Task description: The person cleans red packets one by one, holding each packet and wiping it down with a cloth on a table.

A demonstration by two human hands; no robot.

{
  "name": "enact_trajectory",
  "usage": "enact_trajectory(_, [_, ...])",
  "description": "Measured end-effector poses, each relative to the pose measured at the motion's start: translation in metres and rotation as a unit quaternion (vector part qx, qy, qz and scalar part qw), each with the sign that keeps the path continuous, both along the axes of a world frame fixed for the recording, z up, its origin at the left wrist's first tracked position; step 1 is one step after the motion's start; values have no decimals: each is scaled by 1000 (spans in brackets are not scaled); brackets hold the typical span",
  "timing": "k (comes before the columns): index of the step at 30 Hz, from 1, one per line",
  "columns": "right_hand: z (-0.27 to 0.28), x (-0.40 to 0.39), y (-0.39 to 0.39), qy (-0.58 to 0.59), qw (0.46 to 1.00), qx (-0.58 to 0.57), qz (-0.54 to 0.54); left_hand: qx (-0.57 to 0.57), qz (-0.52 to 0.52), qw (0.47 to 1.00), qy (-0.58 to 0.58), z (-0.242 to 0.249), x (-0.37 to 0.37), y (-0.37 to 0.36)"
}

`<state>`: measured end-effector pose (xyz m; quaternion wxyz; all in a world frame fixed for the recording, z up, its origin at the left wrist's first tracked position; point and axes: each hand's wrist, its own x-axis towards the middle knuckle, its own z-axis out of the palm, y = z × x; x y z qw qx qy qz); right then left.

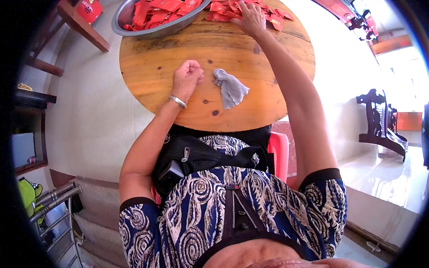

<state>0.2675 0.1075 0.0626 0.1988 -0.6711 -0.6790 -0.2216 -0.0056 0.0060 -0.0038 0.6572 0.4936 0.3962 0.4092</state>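
My left hand (187, 80) rests above the wooden table with its fingers curled in, and nothing shows in it. A bracelet (178, 101) circles that wrist. Just to its right lies a crumpled grey cloth (230, 89). My right hand (251, 18) stretches to the far side of the table, fingers extended and thumb apart, over a pile of red packets (277, 18). Its fingertips reach the top edge of the view, among the packets. Left of that pile, a metal basin (154, 32) holds many more red packets (167, 4).
The round wooden table (178, 53) stands before me, and a pink plastic chair (280, 156) is under me. A black bag (183, 154) lies at my lap. On the left are a wooden stool (82, 24) and a metal railing (56, 201); on the right, dark carved furniture (380, 120).
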Motion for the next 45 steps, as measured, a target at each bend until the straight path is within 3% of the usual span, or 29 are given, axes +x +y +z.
enact_trajectory(3, [-7, 1, 18, -47, 998, -34, 32, 2, -1, 1000, -4, 0, 1, 0])
enact_trajectory(5, [-7, -8, 15, -55, 995, -79, -4, -3, -3, 1000, 2, -7, 3, -1])
enact_trajectory(9, [-26, -10, 27, -17, 990, -135, -31, -11, -15, 1000, 7, -17, 6, -6])
enact_trajectory(10, [7, -13, 24, -22, 992, -123, -33, 6, -14, 1000, -1, 8, 4, -8])
enact_trajectory(16, [58, -36, 17, -21, 983, -180, -28, 9, 4, 1000, 10, 32, -1, -8])
enact_trajectory(21, [60, -32, 8, 73, 973, -213, -57, 2, -3, 1000, 24, 21, 4, -15])
enact_trajectory(31, [18, 5, 59, 12, 976, -211, -50, 25, -12, 999, 25, 26, 4, -13])
enact_trajectory(33, [15, 8, 65, -18, 946, -317, -70, 21, -12, 999, 39, 26, 4, -14])
enact_trajectory(34, [15, 2, 55, -18, 944, -321, -70, 18, -12, 999, 40, 25, 3, -12])
enact_trajectory(36, [10, -6, 30, -65, 978, -191, -45, 27, -14, 999, 34, 22, 2, -9])
enact_trajectory(45, [2, -30, -42, -45, 976, -210, 29, 42, -12, 999, 24, 12, 3, -3])
